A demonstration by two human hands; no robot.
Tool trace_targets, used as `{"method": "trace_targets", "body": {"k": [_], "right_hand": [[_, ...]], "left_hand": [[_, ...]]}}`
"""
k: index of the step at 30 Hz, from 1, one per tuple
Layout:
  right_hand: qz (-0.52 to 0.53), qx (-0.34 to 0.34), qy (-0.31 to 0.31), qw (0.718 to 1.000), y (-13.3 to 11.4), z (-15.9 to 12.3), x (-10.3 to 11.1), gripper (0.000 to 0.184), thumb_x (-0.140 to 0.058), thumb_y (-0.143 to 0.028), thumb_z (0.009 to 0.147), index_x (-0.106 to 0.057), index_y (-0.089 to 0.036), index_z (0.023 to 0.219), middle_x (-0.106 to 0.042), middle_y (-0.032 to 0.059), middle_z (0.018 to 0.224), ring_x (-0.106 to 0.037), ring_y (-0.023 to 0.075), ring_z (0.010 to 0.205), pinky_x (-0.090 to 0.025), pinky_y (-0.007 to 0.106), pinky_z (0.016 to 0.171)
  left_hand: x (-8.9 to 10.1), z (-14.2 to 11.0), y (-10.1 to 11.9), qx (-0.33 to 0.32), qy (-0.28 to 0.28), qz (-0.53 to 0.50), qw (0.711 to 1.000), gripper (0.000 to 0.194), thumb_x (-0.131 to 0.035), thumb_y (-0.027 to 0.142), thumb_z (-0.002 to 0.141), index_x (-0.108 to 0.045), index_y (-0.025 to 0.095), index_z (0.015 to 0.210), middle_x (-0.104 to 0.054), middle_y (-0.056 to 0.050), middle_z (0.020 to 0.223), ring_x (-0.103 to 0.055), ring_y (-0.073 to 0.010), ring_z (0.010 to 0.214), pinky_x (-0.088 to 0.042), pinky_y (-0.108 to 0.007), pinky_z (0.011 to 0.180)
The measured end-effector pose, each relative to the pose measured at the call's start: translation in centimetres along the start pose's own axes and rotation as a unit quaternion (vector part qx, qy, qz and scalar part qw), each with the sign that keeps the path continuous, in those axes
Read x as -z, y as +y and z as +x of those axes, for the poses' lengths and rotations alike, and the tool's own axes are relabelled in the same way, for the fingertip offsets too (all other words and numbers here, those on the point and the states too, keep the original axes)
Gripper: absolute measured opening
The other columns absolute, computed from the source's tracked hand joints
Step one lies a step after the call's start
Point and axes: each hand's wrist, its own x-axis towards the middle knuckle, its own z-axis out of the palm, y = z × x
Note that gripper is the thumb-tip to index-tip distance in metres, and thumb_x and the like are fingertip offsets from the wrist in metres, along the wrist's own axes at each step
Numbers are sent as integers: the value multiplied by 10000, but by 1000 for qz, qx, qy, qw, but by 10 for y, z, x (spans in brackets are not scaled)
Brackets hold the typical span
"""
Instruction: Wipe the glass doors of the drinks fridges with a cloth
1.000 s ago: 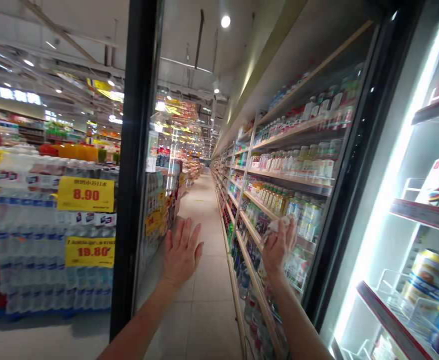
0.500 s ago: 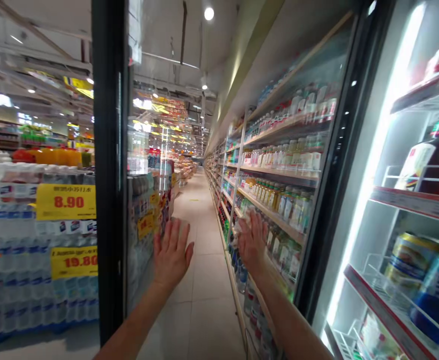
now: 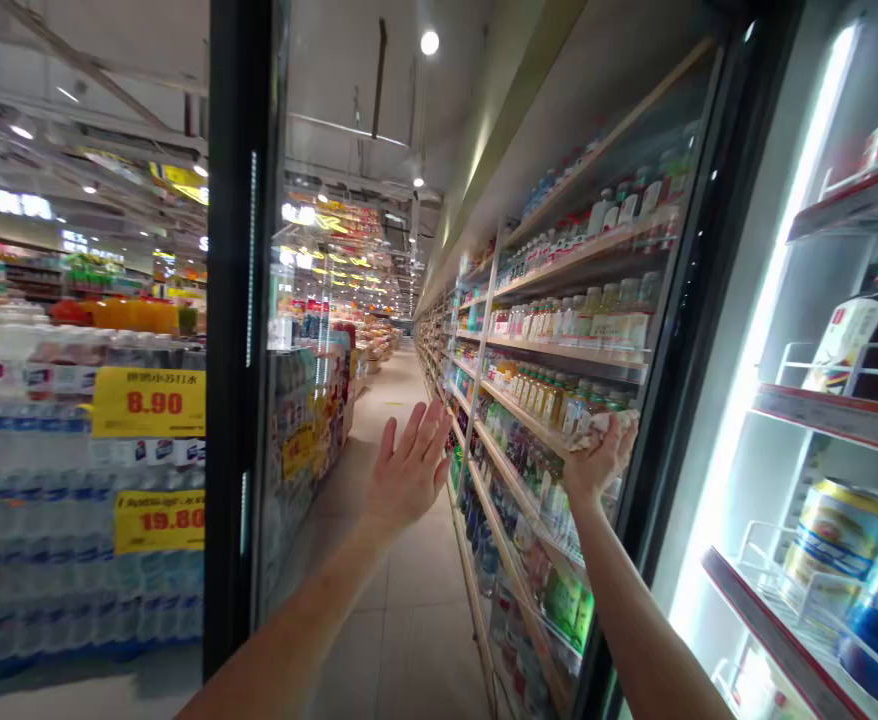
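Observation:
A glass fridge door (image 3: 379, 330) in a black frame (image 3: 240, 330) stands open in front of me. My left hand (image 3: 407, 465) lies flat against the pane near its middle, fingers spread, with nothing in it. Toward the hinge side of the pane, my right hand (image 3: 604, 455) presses a crumpled whitish cloth (image 3: 593, 430) to the glass. The cloth is partly hidden behind the fingers.
To the right, the lit fridge has shelves (image 3: 836, 415) with wire guards, cans (image 3: 844, 535) and a dark bottle (image 3: 870, 330). Stacked water bottles (image 3: 41, 510) with yellow price signs (image 3: 150, 402) stand left. Bottle shelves and a tiled aisle (image 3: 386, 390) show in the pane.
My right hand swept the cloth left across the glass, then back right to near the frame. My left hand shifted slightly right and up. The view swung right and partly back.

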Motion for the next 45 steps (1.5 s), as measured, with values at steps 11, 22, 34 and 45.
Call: {"method": "trace_targets", "body": {"k": [11,22,34,45], "right_hand": [[11,74,-15,997,-21,26,-11,468,-338,-210,845,-404,-202,1309,-311,145,1426,-277,259,1327,-255,560,1021],[24,175,-45,983,-2,14,-8,415,-366,-216,841,-474,-236,1241,-368,108,1398,-320,254,1310,-244,547,1040],[29,263,-75,962,-12,-1,-7,425,-388,-206,833,-470,-268,1245,-338,78,1422,-294,237,1324,-247,514,1048],[29,334,-117,935,-28,-15,-7,412,-434,-205,827,-487,-297,1225,-361,43,1414,-302,219,1322,-263,469,1058]], "left_hand": [[0,-3,-2,0,8,-1,1000,583,-409,371,874,-191,238,1399,-309,-49,1426,-259,-211,1337,-78,-424,1110],[0,-1,-1,-1,16,-12,1000,595,-444,365,862,-213,232,1394,-319,-55,1420,-266,-215,1334,-77,-422,1111],[0,-2,-2,-3,18,-7,1000,595,-453,360,859,-224,233,1393,-309,-52,1425,-211,-201,1353,-57,-414,1120],[-5,-3,-5,1,22,-28,999,625,-456,348,858,-172,239,1404,-311,-74,1425,-194,-204,1356,-62,-431,1119]]}}
